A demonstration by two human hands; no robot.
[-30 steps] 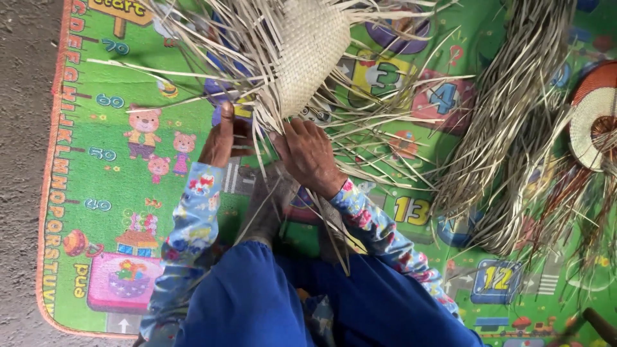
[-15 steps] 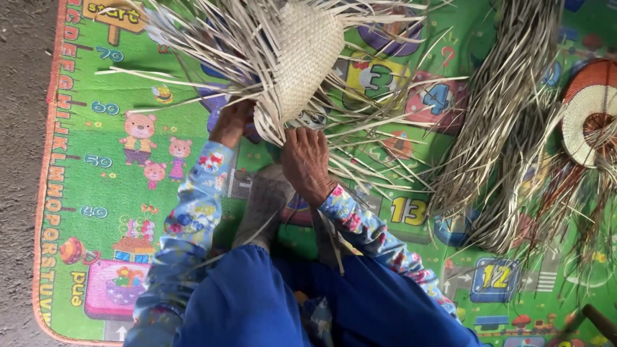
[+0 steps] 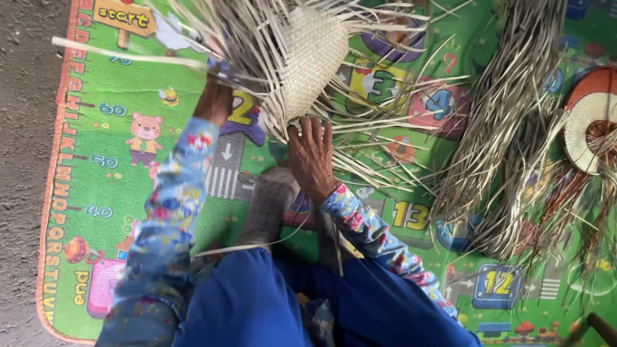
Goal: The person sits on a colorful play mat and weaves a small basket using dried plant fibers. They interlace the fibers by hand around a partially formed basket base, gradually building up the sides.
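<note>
Head view: a person sits on a play mat, weaving pale straw, seen from above
Floor: bare grey ground along the left edge; the colourful children's play mat [image 3: 122, 186] with cartoon bears and numbered squares covers the rest
Left hand: the left hand [image 3: 214, 103] is raised at the left side of the work, closed around loose straw strands [image 3: 212, 38]; the fingers are hidden among them
Woven piece: the woven straw panel [image 3: 312, 58] lies at the top centre, loose ends fanning out all round it
Right hand: the right hand [image 3: 313, 157] rests just below the panel, fingers spread and flat on the strands at its lower edge; gripping nothing that I can see
Right side: a heap of dry straw [image 3: 508, 128] lies well apart; a round red and white coiled mat [image 3: 591, 119] sits at the far right edge
</note>
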